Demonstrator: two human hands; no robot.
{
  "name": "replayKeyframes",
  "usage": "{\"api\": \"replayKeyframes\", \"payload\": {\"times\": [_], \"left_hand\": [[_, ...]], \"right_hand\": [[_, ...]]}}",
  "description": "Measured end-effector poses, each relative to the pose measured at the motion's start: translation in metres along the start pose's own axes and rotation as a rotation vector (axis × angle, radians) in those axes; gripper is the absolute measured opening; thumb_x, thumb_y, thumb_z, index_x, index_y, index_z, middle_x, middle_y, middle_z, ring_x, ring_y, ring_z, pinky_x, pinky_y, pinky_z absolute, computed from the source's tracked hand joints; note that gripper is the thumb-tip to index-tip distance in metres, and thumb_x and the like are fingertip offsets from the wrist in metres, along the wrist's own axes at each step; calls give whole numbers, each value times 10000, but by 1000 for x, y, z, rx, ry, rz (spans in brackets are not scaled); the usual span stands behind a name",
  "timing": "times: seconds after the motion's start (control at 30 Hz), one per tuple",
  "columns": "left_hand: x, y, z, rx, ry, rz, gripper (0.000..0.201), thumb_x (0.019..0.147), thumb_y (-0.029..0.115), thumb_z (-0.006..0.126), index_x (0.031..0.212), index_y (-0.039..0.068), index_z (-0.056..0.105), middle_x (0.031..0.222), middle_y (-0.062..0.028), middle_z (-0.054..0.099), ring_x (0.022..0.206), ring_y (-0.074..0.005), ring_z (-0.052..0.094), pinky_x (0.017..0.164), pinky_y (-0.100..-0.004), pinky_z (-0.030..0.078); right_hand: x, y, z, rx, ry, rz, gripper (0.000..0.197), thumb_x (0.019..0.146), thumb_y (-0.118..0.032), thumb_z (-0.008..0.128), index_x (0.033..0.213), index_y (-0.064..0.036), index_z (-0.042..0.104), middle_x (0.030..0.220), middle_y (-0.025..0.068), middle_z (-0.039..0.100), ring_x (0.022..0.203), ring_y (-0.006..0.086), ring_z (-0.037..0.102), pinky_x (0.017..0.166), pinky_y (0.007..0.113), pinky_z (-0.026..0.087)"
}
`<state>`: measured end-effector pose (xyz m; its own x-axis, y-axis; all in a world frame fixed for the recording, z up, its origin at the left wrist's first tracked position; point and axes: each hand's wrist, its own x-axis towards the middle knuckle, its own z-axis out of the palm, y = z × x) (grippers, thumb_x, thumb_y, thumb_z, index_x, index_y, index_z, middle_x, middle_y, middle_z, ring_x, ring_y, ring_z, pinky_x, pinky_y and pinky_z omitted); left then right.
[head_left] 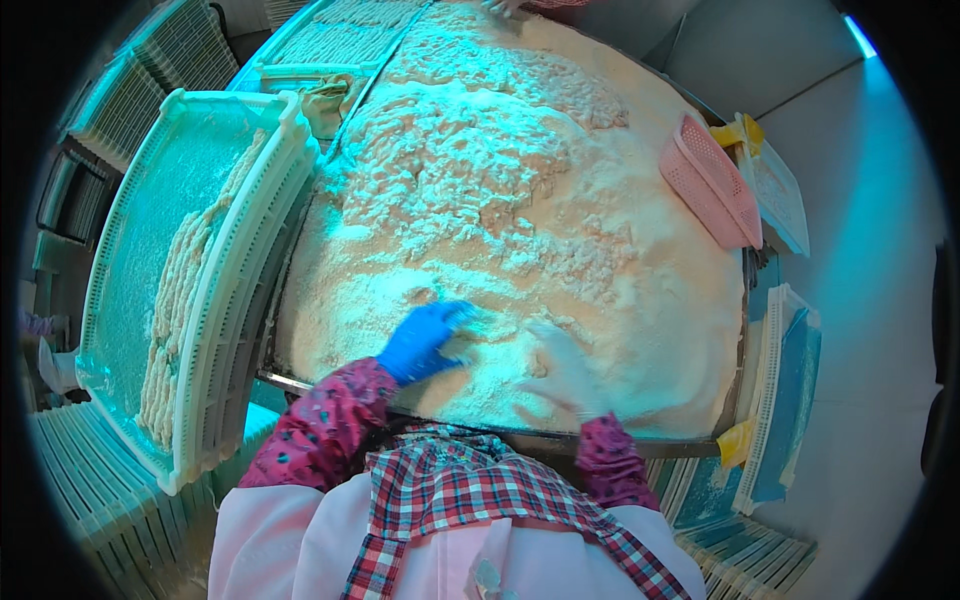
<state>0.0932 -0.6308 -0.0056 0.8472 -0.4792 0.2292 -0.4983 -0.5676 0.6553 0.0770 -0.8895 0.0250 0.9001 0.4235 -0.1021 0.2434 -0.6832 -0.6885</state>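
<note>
My left hand point(424, 342), in a blue glove, is low over the near part of a table spread with white flour-like powder point(660, 350). Its thumb and fingers stand apart, and I see nothing between them. To its right, my right hand point(558, 368) looks whitish with powder or a pale glove. Motion smears its fingers, so whether they hold anything is unclear. Beyond both hands spreads a wide heap of pale, powder-coated pieces point(450, 150), lumpy and tangled. Small ridges of powder lie around my fingertips.
At the left, a tray point(190, 240) atop a stack holds a row of twisted, coated strips point(185, 300). A pink perforated basket point(710, 182) rests on the table's right edge. More trays point(785, 400) stand at the right. Another person's hand point(500, 6) shows at the far edge.
</note>
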Motion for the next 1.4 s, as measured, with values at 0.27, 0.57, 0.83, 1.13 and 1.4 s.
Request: {"api": "replayKeyframes", "payload": {"times": [0.27,0.57,0.83,1.13,1.4], "left_hand": [[-10,-5,10,297,-103,-86,280,753,184,636,1008,88,570,945,-125,563,859,-304,553,698,-409,453],[15,3,35,-1065,155,-745,343,920,264,495,1183,45,519,1115,-105,588,966,-191,574,828,-324,449],[-27,24,116,-1195,419,-386,516,967,299,390,1404,51,272,1411,-99,347,1236,-187,378,1020,-325,320],[-7,27,16,-1714,557,-921,478,950,433,385,1186,38,513,942,-52,607,739,-128,530,675,-248,445],[-109,28,-221,-1357,1286,-372,443,929,391,477,1200,40,462,951,-62,556,796,-142,535,743,-293,483]], "right_hand": [[-26,69,2,-291,411,150,490,739,-200,674,1161,-11,514,1098,180,553,1045,348,512,911,433,392],[34,24,31,234,427,60,369,791,-161,621,1138,-49,568,1108,133,584,1015,328,543,907,413,401],[36,-102,43,-356,349,-321,423,931,-309,373,1275,-93,490,1279,139,506,1161,344,477,977,416,351],[63,-78,67,-260,96,108,450,955,-326,352,1231,6,479,1231,154,493,1008,249,547,726,377,506],[46,9,83,260,56,-186,433,938,-282,400,1273,-11,449,1258,140,465,1115,237,469,973,384,337]]}}
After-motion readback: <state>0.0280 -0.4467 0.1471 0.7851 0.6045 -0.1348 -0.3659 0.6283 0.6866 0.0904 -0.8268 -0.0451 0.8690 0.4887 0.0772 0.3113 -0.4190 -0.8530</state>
